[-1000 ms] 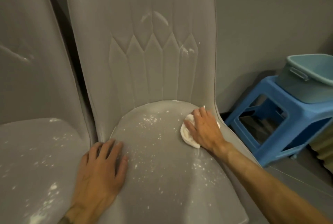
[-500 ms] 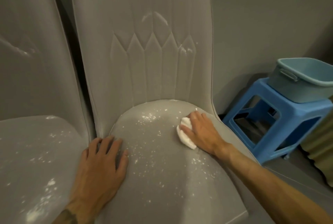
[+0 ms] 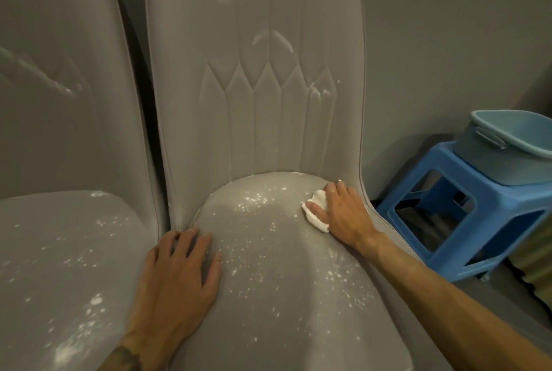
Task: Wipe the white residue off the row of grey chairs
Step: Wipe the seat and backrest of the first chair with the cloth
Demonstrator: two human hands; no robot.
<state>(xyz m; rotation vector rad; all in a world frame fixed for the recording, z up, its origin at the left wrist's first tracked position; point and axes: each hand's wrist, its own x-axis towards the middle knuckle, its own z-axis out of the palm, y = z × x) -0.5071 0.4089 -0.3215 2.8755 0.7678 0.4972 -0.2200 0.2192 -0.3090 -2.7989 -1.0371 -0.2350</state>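
Observation:
Two grey chairs stand side by side. White residue [image 3: 257, 200] speckles the seat of the right chair [image 3: 286, 287], and streaks mark its backrest. My right hand [image 3: 343, 212] presses a white cloth [image 3: 316, 212] flat on the seat's back right corner, fingers straight over it. My left hand [image 3: 179, 278] rests flat on the seat's left edge with fingers spread. The left chair [image 3: 59, 251] also carries white specks on its seat and smears on its backrest.
A blue plastic stool [image 3: 466, 218] stands right of the chairs, against the grey wall. A pale blue tub [image 3: 507, 149] sits on top of it. A narrow dark gap separates the two chair backs.
My right hand has slid the cloth back and forth near the seat's back right corner, ending closer to the backrest. My left hand has stayed put. The camera has shifted slightly.

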